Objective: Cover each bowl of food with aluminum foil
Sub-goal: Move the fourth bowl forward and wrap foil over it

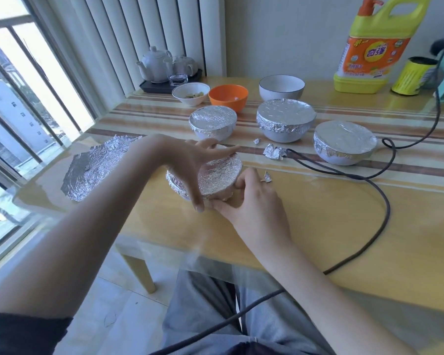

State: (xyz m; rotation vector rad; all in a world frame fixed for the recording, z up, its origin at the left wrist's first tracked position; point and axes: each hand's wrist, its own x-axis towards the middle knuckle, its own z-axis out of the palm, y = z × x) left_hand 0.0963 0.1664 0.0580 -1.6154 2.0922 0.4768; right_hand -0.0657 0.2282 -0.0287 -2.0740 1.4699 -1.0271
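Foil, thin and quick to crease or tear, wants gentle pressure at the rim, not a pull; the foil-wrapped bowl (215,179) sits near the front edge of the wooden table (344,226), held between both hands; the right hand (251,201) curls its fingers against the bowl's near side, pinching the foil skirt under the rim, while the left hand (192,162) arches over the top, fingers spread and straight, pressing the cover down; the bowl itself looks rigid and probably breakable, so it is best steadied by its wall. A loose foil sheet (100,165) lies to the left; small foil scraps (274,151) and a dark cable (369,188) lie just beyond. Farther back stand three covered bowls (285,119); behind them an orange bowl (228,97), a small white bowl (190,93) with food and a larger white bowl (281,87) are not yet covered.
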